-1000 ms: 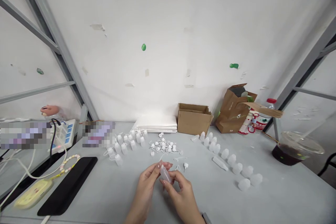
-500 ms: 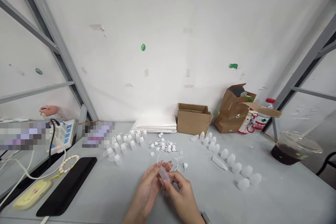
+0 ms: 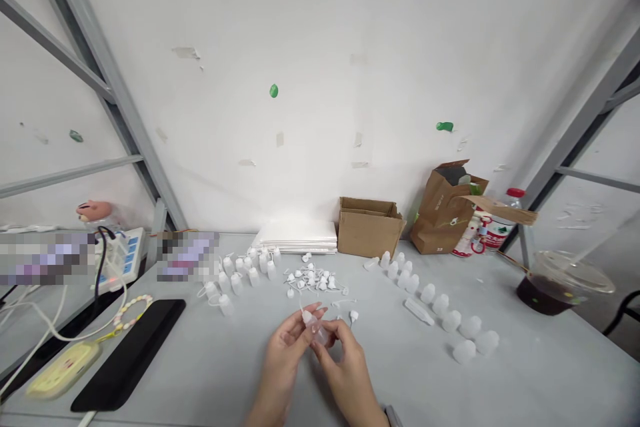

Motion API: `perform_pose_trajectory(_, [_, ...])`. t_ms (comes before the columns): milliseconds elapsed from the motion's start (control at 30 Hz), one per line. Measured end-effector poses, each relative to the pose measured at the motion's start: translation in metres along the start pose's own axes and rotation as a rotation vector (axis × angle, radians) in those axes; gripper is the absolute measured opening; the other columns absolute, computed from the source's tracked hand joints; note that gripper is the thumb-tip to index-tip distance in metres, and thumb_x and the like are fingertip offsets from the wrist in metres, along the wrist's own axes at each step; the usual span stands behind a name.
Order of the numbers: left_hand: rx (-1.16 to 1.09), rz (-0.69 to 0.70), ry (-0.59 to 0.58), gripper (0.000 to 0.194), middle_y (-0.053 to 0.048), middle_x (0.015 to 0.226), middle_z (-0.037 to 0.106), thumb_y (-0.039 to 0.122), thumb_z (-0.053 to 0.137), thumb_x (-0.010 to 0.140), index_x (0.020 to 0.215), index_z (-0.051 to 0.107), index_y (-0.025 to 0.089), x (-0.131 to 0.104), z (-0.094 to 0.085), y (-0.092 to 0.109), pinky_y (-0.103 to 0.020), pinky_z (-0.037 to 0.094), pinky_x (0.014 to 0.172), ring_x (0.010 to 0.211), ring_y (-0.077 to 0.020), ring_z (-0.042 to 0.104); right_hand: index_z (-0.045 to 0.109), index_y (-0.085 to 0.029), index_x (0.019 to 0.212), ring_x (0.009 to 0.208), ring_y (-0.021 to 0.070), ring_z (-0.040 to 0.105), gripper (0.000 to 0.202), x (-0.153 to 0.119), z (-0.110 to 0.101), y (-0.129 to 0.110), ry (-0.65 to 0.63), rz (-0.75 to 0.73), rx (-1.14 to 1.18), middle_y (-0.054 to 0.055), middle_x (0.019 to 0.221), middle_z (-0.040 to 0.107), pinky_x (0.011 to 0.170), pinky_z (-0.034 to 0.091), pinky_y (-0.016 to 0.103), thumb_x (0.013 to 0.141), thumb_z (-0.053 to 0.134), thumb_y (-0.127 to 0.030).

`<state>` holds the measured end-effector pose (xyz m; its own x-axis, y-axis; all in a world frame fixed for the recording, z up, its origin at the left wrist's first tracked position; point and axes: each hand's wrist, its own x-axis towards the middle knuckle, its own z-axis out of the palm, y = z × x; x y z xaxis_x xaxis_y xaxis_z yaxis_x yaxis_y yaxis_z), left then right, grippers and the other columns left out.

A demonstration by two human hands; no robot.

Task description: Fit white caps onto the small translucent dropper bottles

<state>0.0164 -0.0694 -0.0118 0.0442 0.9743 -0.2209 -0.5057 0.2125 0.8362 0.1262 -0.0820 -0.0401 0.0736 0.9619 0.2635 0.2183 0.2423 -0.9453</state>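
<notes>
Near the front middle of the table, a small translucent plastic bottle (image 3: 321,333) is held between both hands. It tilts up to the left, and a white cap piece with a thin strap shows at its upper end. My left hand (image 3: 287,350) is closed around the upper part, its thumb against the bottle. My right hand (image 3: 347,360) pinches the lower part between thumb and fingers. Just beyond the hands lies a loose pile of white caps (image 3: 315,278) with thin straps. To the left stand several capped bottles (image 3: 237,285); to the right, several capless bottles (image 3: 441,305).
One clear bottle (image 3: 419,311) lies on its side. Behind are a white stack (image 3: 297,238), a cardboard box (image 3: 370,230) and a paper bag (image 3: 440,213). A drink cup (image 3: 555,287) stands right; a black pad (image 3: 130,353), power strip (image 3: 127,253) and cables are left.
The left thumb and fingers have shifted onto the bottle's upper end, where the white cap piece now shows. The bottle has turned slightly, and the right hand still pinches its lower part.
</notes>
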Motion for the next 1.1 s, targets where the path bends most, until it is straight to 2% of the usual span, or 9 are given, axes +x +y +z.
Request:
perform_pose_trajectory(100, [0.073, 0.057, 0.041, 0.034, -0.012, 0.1, 0.069, 0.03, 0.076, 0.057, 0.088, 0.069, 0.016, 0.001, -0.002, 0.002, -0.036, 0.042, 0.09, 0.103, -0.0288, 0.057, 0.062, -0.02, 0.091, 0.073, 0.0165, 0.055, 0.017, 0.002, -0.001, -0.002, -0.069, 0.015, 0.076, 0.003, 0.082, 0.064, 0.071, 0.045, 0.025, 0.074, 0.06, -0.023])
perform_pose_trajectory(233, [0.141, 0.164, 0.086, 0.033, -0.009, 0.104, 0.068, 0.034, 0.069, 0.066, 0.095, 0.067, 0.018, 0.005, -0.008, 0.005, -0.034, 0.039, 0.095, 0.108, -0.0257, 0.054, 0.062, -0.022, 0.104, 0.094, 0.0209, 0.057, 0.03, 0.007, -0.006, -0.005, -0.178, 0.137, 0.288, 0.008, 0.105, 0.063, 0.082, 0.045, 0.031, 0.075, 0.06, -0.028])
perform_pose_trajectory(400, [0.358, 0.355, 0.141, 0.036, -0.004, 0.1, 0.064, 0.029, 0.071, 0.064, 0.099, 0.067, 0.022, 0.007, -0.014, -0.005, -0.028, 0.042, 0.09, 0.102, -0.0231, 0.056, 0.066, -0.019, 0.078, 0.078, 0.0212, 0.06, 0.026, 0.013, -0.009, -0.003, -0.019, 0.251, 0.401, 0.007, 0.082, 0.066, 0.071, 0.047, 0.032, 0.066, 0.068, -0.041])
perform_pose_trajectory(500, [0.436, 0.338, 0.151, 0.037, -0.004, 0.097, 0.065, 0.03, 0.072, 0.062, 0.098, 0.068, 0.022, 0.005, -0.012, -0.008, -0.028, 0.044, 0.087, 0.096, -0.0233, 0.058, 0.065, -0.018, 0.074, 0.07, 0.0186, 0.057, 0.03, 0.014, -0.009, -0.001, 0.01, 0.263, 0.431, 0.005, 0.073, 0.063, 0.063, 0.046, 0.028, 0.064, 0.069, -0.046])
perform_pose_trajectory(600, [0.378, 0.27, 0.149, 0.032, -0.006, 0.102, 0.067, 0.034, 0.071, 0.062, 0.092, 0.069, 0.021, 0.002, -0.008, -0.005, -0.032, 0.043, 0.091, 0.103, -0.0256, 0.056, 0.065, -0.018, 0.076, 0.068, 0.0172, 0.055, 0.033, 0.013, -0.01, -0.001, -0.012, 0.256, 0.413, 0.005, 0.074, 0.063, 0.061, 0.044, 0.026, 0.07, 0.062, -0.05])
perform_pose_trajectory(733, [0.266, 0.149, 0.034, 0.036, -0.008, 0.104, 0.068, 0.039, 0.067, 0.066, 0.097, 0.068, 0.02, -0.001, -0.006, 0.003, -0.035, 0.044, 0.089, 0.105, -0.0269, 0.056, 0.068, -0.018, 0.079, 0.066, 0.0159, 0.054, 0.037, 0.011, -0.009, -0.004, -0.179, 0.217, 0.45, 0.004, 0.068, 0.063, 0.065, 0.043, 0.026, 0.079, 0.052, -0.051])
perform_pose_trajectory(833, [0.198, 0.104, -0.085, 0.04, -0.011, 0.106, 0.067, 0.041, 0.067, 0.066, 0.1, 0.067, 0.02, -0.001, -0.006, 0.005, -0.036, 0.048, 0.082, 0.1, -0.0282, 0.059, 0.07, -0.018, 0.079, 0.062, 0.0146, 0.054, 0.031, 0.012, -0.009, -0.007, -0.305, 0.197, 0.547, 0.002, 0.064, 0.063, 0.065, 0.042, 0.026, 0.077, 0.057, -0.046])
perform_pose_trajectory(933, [0.146, 0.092, -0.112, 0.038, -0.011, 0.107, 0.067, 0.039, 0.07, 0.064, 0.097, 0.068, 0.02, -0.002, -0.004, 0.004, -0.036, 0.046, 0.085, 0.102, -0.0281, 0.058, 0.071, -0.019, 0.079, 0.061, 0.0134, 0.054, 0.024, 0.013, -0.01, -0.01, -0.277, 0.227, 0.609, 0.001, 0.064, 0.064, 0.064, 0.043, 0.025, 0.07, 0.067, -0.041])
perform_pose_trajectory(1100, [0.129, 0.146, -0.01, 0.029, -0.012, 0.102, 0.069, 0.039, 0.068, 0.066, 0.085, 0.07, 0.017, -0.007, 0.0, 0.007, -0.039, 0.043, 0.09, 0.104, -0.0289, 0.057, 0.069, -0.019, 0.073, 0.062, 0.0132, 0.055, 0.022, 0.013, -0.008, -0.007, -0.158, 0.28, 0.622, 0.001, 0.068, 0.066, 0.062, 0.043, 0.024, 0.06, 0.076, -0.034])
